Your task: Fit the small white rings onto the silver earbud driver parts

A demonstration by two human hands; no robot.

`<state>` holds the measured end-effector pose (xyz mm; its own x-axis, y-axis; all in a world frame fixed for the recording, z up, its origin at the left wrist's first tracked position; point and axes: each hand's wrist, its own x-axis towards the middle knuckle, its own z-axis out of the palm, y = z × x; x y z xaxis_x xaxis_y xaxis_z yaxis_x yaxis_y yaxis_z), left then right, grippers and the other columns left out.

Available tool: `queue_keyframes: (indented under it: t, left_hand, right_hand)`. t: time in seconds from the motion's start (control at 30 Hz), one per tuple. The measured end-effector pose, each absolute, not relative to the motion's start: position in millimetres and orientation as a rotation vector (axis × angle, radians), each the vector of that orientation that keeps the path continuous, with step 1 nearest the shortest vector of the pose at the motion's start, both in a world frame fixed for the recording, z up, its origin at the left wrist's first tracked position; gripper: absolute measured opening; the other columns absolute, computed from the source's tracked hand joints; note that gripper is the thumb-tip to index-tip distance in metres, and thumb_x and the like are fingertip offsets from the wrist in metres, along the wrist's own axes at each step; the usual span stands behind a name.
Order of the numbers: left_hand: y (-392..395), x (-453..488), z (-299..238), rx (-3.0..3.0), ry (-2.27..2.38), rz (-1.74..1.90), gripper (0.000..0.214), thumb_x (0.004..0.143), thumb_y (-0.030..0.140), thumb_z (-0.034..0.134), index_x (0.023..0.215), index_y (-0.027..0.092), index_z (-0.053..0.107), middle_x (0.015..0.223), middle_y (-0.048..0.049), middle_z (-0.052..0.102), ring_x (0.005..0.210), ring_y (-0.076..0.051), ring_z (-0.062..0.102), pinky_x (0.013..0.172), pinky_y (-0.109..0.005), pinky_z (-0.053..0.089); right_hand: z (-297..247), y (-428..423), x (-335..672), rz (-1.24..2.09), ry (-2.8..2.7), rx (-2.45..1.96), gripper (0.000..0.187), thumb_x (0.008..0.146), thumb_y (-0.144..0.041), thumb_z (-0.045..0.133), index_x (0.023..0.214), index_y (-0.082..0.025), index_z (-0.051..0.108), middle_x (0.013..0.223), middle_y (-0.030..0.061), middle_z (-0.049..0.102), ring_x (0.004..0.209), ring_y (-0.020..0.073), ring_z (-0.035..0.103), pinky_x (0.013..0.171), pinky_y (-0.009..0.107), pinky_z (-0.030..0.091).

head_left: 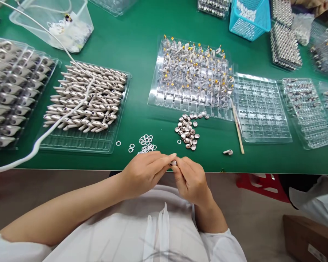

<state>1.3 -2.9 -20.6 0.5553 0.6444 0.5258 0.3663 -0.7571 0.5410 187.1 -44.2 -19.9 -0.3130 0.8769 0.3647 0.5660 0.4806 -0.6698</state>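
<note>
Left hand (146, 173) and right hand (190, 178) pinched a small glossy piece (173, 163) between them at the near edge of the green table (138, 98). Loosened fingers could drop it; a straying left hand could scatter the white rings (145, 149).

Smooth tabletop (138, 109); right, glossy clear plastic tray (265, 139) and matt wooden stick (238, 131); near, shiny metallic-looking caps (187, 130) and cloth shirt (177, 227).

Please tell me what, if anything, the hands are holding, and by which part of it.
The left hand and right hand together pinch a small piece; most of it is hidden, so the gripped part cannot be told.
</note>
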Motion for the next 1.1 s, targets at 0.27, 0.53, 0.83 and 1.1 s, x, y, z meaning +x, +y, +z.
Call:
queue_keyframes:
  t: [0.27,0.53,0.83,1.1]
  left_hand:
    - [5,-4,-16,2.199,0.599,1.043,0.026,0.094,0.009,0.050,0.116,0.016,0.061,0.091,-0.0099,0.073,0.076,-0.013,0.067,0.065,-0.023,0.056]
    - [1,-2,-18,2.186,0.613,1.088,0.031,0.095,0.008,0.047,0.121,0.017,0.059,0.093,-0.0105,0.070,0.077,-0.013,0.063,0.065,-0.024,0.055]
    - [-2,-1,-19,2.125,0.644,1.098,0.035,0.092,0.002,0.048,0.122,0.016,0.059,0.094,-0.0104,0.068,0.083,-0.014,0.063,0.069,-0.025,0.056]
    - [2,-2,-17,2.099,0.634,1.133,0.030,0.093,0.007,0.051,0.119,0.016,0.061,0.090,-0.0080,0.068,0.078,-0.013,0.063,0.066,-0.022,0.055]
  right_hand:
    - [-22,-51,188,0.577,-1.969,-1.161,0.036,0.095,-0.014,0.045,0.131,-0.013,0.050,0.096,0.0123,0.068,0.078,0.0187,0.064,0.063,0.030,0.055]
    - [-15,-50,186,0.769,-1.840,-1.143,0.031,0.096,-0.017,0.045,0.125,-0.016,0.055,0.097,0.0099,0.069,0.079,0.0168,0.065,0.067,0.030,0.057]
    - [-10,-49,182,0.833,-1.740,-1.168,0.027,0.094,-0.013,0.047,0.117,-0.015,0.061,0.086,0.0070,0.069,0.072,0.0148,0.063,0.065,0.028,0.055]
    - [-11,-49,177,0.748,-1.750,-1.129,0.028,0.094,-0.011,0.045,0.117,-0.010,0.059,0.089,0.0105,0.069,0.075,0.0160,0.063,0.069,0.029,0.054]
